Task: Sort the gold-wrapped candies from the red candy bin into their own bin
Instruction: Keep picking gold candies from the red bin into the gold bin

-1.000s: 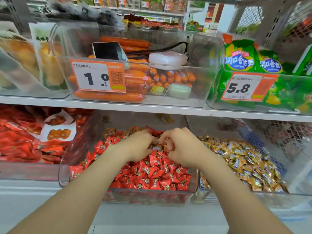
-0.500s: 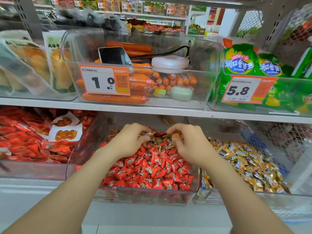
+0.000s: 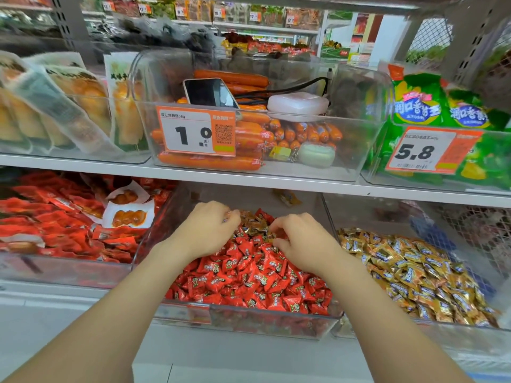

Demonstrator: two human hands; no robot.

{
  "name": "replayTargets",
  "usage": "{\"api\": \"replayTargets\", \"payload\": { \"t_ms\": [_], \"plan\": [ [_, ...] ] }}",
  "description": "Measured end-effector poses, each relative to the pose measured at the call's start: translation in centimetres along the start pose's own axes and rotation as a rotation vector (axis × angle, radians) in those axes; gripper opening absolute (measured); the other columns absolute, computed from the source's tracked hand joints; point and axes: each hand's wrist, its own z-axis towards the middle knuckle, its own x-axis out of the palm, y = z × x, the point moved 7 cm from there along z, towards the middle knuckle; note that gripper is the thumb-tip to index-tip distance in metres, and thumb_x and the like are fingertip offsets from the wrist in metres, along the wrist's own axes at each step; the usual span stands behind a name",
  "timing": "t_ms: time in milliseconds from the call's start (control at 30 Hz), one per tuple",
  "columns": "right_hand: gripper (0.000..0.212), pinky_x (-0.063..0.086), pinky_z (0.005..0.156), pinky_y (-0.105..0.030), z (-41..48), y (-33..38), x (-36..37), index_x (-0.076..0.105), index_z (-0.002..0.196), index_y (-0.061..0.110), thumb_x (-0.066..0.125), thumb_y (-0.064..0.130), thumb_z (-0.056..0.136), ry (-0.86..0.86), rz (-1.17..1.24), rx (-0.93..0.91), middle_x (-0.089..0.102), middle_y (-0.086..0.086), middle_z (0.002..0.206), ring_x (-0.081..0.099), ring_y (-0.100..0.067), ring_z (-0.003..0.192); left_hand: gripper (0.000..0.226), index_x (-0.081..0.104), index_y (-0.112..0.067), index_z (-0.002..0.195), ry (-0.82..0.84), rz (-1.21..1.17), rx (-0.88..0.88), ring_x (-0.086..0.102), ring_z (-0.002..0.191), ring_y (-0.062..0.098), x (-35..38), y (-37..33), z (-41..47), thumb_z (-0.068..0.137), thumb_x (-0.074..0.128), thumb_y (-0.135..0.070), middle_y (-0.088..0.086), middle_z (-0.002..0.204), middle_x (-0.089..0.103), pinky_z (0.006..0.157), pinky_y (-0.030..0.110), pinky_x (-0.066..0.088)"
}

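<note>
Head view: the red candy bin point(image 3: 265, 323), a clear tub, sits at the front edge of the lower shelf, under the upper shelf board point(image 3: 276, 181). It is heaped with red candies point(image 3: 249, 277). A small patch of gold-wrapped candies point(image 3: 255, 225) lies on top of the heap toward the back wall of the bin.

Both hands reach over the front rim and meet at that patch. The left hand point(image 3: 206, 228) is on the patch's left edge with its fingers curled in. A pale bit of wrapper shows at its fingertips, so it seems to pinch one of the gold-wrapped candies. The right hand point(image 3: 301, 241) is on the patch's right edge, knuckles up. Its fingers are bent down into the pile with the tips hidden among the wrappers, and I cannot tell whether it grips anything. The loose gold pieces lie in the gap between the two hands, touching both.

Just beside the red bin's right wall stands the gold candy bin point(image 3: 387, 331), holding a deep heap of the same gold wrappers. To the left is a tub of red snack packets point(image 3: 55, 225).

On the upper shelf, a clear tub holds orange sausages point(image 3: 210, 163) with a phone point(image 3: 210, 92) resting on top. A price tag point(image 3: 196, 132) is fixed to its front. Green bags point(image 3: 414, 106) stand in the tub at the right end.
</note>
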Motion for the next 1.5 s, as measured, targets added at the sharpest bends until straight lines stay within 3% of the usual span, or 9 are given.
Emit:
{"api": "replayTargets", "payload": {
  "t_ms": [133,200,300,500,633,800,967,1133,1500],
  "plan": [
    [0.042,0.058,0.096,-0.045,0.9,-0.4,1.6,0.068,0.132,0.031,0.077,0.020,0.092,0.086,0.034,0.079,0.069,-0.001,0.117,0.068,-0.023,0.107,0.025,0.075,-0.012,0.102,0.026,-0.036,-0.045,0.060,0.062,0.001,0.3,1.8,0.9,0.106,0.050,-0.012,-0.001,0.085,0.069,0.062,0.008,0.044],
    [0.042,0.059,0.091,-0.040,1.3,-0.8,1.8,0.068,0.131,0.027,0.077,0.012,0.092,0.093,0.080,0.101,0.068,0.004,0.103,0.066,-0.018,0.097,0.039,0.074,-0.014,0.118,0.034,-0.027,-0.040,0.063,0.082,0.002,0.4,2.4,1.3,0.098,0.047,0.005,-0.001,0.104,0.071,0.082,0.010,0.050],
    [0.033,0.059,0.088,-0.039,1.4,-1.0,1.9,0.069,0.127,0.019,0.074,0.012,0.095,0.100,0.036,0.139,0.069,0.000,0.104,0.068,-0.025,0.098,0.042,0.074,-0.012,0.118,0.018,-0.014,-0.016,0.059,0.076,0.001,0.6,2.9,1.9,0.100,0.043,0.009,-0.002,0.100,0.070,0.069,-0.002,0.040],
    [0.032,0.061,0.090,-0.042,1.7,-0.8,2.1,0.070,0.122,0.020,0.069,0.008,0.092,0.141,0.099,0.204,0.069,-0.008,0.115,0.069,-0.027,0.100,0.029,0.071,-0.020,0.098,-0.008,0.136,-0.010,0.069,0.090,0.033,1.8,3.7,3.1,0.110,0.047,-0.031,0.008,0.094,0.070,0.082,0.044,0.055],
    [0.030,0.058,0.080,-0.032,1.9,-0.8,1.0,0.076,0.113,0.011,0.052,0.007,0.094,0.066,0.210,0.244,0.072,-0.007,0.113,0.067,-0.019,0.089,0.035,0.066,-0.023,0.129,0.029,0.189,-0.014,0.064,0.112,0.031,2.2,4.3,4.0,0.101,0.052,-0.005,0.007,0.127,0.061,0.096,0.045,0.055],
    [0.025,0.049,0.056,-0.026,1.8,-1.4,0.1,0.076,0.104,0.011,0.052,0.017,0.103,-0.024,0.476,0.337,0.075,-0.005,0.087,0.056,-0.009,0.057,0.036,0.065,-0.016,0.135,0.336,0.251,0.056,0.060,0.120,0.030,4.8,4.7,4.0,0.106,0.058,-0.036,0.008,0.127,0.051,0.107,0.042,0.047],
    [0.031,0.063,0.090,-0.043,2.0,-0.5,1.3,0.076,0.100,0.018,0.046,0.009,0.105,-0.074,0.915,0.410,0.076,-0.008,0.090,0.077,-0.022,0.087,0.035,0.065,-0.013,0.120,0.366,0.311,0.055,0.061,0.115,0.028,5.5,5.1,4.4,0.101,0.066,-0.042,0.007,0.122,0.060,0.101,0.044,0.050],
    [0.033,0.044,0.055,-0.026,3.0,-0.7,1.3,0.076,0.090,0.020,0.046,0.015,0.102,-0.088,0.662,0.374,0.069,0.003,0.072,0.056,-0.016,0.059,0.016,0.064,-0.009,0.110,0.317,0.337,0.061,0.066,0.109,0.029,4.8,4.9,4.1,0.107,0.055,-0.022,0.011,0.114,0.068,0.094,0.042,0.053],
    [0.034,0.056,0.097,-0.043,6.2,1.7,4.1,0.067,0.125,0.040,0.064,0.026,0.094,0.109,0.029,0.014,0.062,0.000,0.133,0.062,-0.025,0.120,0.038,0.051,-0.024,0.080,0.026,0.128,0.032,0.060,0.083,0.027,0.6,3.5,2.5,0.104,0.051,-0.053,0.003,0.082,0.060,0.077,0.042,0.052]
  ]
}}
